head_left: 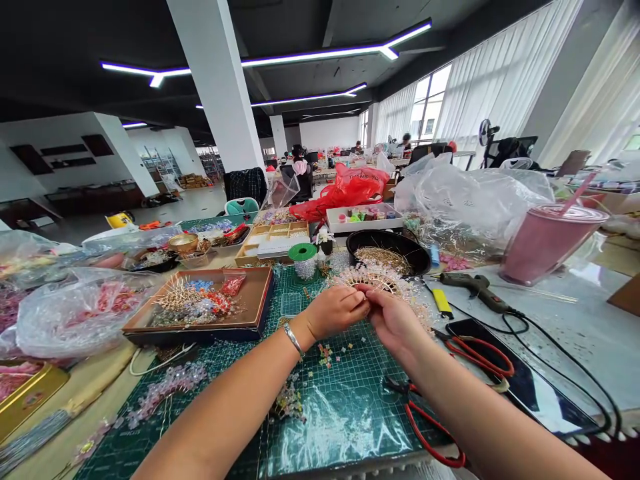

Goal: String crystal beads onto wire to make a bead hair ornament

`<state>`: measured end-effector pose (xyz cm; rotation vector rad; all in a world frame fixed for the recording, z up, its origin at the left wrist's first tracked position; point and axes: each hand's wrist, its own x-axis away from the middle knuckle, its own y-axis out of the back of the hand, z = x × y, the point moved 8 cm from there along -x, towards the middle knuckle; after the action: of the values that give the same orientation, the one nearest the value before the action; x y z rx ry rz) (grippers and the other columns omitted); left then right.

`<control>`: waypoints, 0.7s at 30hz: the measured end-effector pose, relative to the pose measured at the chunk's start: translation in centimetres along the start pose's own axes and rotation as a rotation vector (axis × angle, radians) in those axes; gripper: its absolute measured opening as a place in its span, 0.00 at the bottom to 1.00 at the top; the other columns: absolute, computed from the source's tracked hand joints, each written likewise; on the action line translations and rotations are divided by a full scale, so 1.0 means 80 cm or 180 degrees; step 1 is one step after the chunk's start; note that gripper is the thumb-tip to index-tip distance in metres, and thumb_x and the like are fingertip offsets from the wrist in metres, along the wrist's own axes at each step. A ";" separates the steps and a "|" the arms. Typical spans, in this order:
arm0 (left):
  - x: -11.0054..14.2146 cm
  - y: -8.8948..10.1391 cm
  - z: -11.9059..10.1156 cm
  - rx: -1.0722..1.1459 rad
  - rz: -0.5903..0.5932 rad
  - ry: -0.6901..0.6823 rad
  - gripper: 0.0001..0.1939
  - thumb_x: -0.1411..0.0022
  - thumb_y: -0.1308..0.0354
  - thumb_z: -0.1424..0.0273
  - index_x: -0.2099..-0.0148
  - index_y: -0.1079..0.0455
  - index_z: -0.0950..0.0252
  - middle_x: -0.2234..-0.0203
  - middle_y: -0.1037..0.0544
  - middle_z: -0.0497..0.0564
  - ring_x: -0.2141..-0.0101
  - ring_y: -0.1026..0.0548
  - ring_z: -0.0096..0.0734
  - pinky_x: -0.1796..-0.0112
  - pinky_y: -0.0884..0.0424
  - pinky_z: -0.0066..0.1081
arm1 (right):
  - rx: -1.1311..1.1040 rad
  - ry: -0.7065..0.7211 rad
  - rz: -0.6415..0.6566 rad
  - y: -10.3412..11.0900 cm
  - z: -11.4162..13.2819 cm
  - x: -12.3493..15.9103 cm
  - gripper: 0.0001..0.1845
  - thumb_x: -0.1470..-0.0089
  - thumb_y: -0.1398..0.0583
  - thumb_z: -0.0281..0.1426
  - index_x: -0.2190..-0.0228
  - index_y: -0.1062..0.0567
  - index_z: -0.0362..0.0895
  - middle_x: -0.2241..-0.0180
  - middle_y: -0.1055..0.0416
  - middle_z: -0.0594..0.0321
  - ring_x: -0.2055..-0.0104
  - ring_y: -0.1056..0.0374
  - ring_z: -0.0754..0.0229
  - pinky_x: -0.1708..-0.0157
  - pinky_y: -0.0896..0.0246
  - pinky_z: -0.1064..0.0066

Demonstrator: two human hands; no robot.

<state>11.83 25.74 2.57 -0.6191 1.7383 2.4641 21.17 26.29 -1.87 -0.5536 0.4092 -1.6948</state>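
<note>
My left hand and my right hand meet over the cutting mat, fingertips pinched together. Between and beyond them stands a curved, fan-like beaded hair ornament with pale clear-pink beads and a gold inner edge. Both hands grip its near edge; the exact spot is hidden behind my fingers. Loose small coloured beads lie on the green cutting mat below my wrists. A beaded strand rests at the mat's left. Red-handled pliers lie beside my right forearm.
An open box of beaded sprigs stands left, near a plastic bag. Behind are a green spool and a black bowl of gold pieces. At right are a glue gun, its cable, a dark tablet-like slab and a pink drink cup.
</note>
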 end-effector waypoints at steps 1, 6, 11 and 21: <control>0.003 0.001 0.001 0.0055 0.0008 -0.0007 0.16 0.27 0.53 0.73 0.43 0.31 0.60 0.49 0.25 0.57 0.48 0.27 0.37 0.47 0.30 0.40 | 0.0026 0.0073 -0.0022 0.002 0.004 0.001 0.16 0.36 0.39 0.36 0.50 0.27 0.42 0.51 0.28 0.56 0.55 0.28 0.56 0.57 0.28 0.59; 0.029 0.000 0.026 0.0322 0.0149 0.0482 0.25 0.32 0.48 0.78 0.35 0.38 0.57 0.39 0.33 0.59 0.37 0.37 0.42 0.39 0.37 0.48 | 0.0135 0.0449 -0.0197 0.022 0.033 0.013 0.15 0.37 0.39 0.35 0.51 0.27 0.41 0.51 0.28 0.56 0.55 0.28 0.56 0.57 0.28 0.59; 0.046 -0.010 0.057 0.0754 0.0411 0.1453 0.15 0.32 0.43 0.72 0.44 0.31 0.67 0.45 0.28 0.59 0.45 0.29 0.45 0.46 0.30 0.50 | 0.0276 0.0730 -0.0247 0.035 0.060 0.033 0.13 0.37 0.38 0.34 0.53 0.26 0.41 0.52 0.27 0.57 0.55 0.28 0.56 0.56 0.28 0.59; 0.012 0.000 0.041 0.2387 0.0299 0.2571 0.15 0.31 0.44 0.63 0.47 0.30 0.66 0.55 0.24 0.55 0.59 0.23 0.34 0.58 0.23 0.39 | 0.0426 0.0883 -0.0097 0.006 0.086 0.034 0.13 0.37 0.39 0.34 0.53 0.26 0.41 0.52 0.27 0.56 0.54 0.28 0.55 0.55 0.29 0.58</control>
<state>10.01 28.55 3.16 -1.5417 2.7451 1.4111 25.11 23.73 3.90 -0.2277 0.4827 -1.8199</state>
